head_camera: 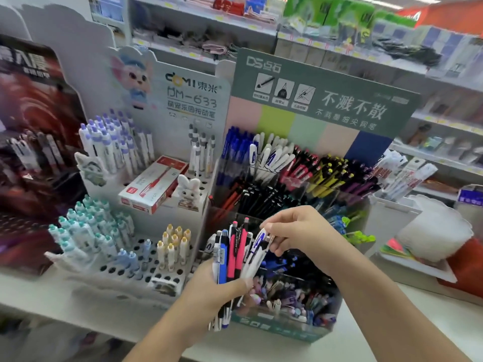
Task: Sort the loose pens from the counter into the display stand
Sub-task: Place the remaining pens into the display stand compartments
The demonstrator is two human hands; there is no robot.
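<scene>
Holding pen bundle (230, 259) in left hand (209, 288); right hand (295, 231) pinching white pen (257, 250) from bundle, before stand (287, 205). Next, we judge: matching its white-pen slot.

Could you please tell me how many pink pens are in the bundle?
2 pink pens, side by side mid-bundle, gripped by the left hand; others may hide behind them.

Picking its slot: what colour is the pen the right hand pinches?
White pen with blue clip, pinched by the right hand; head view.
</scene>
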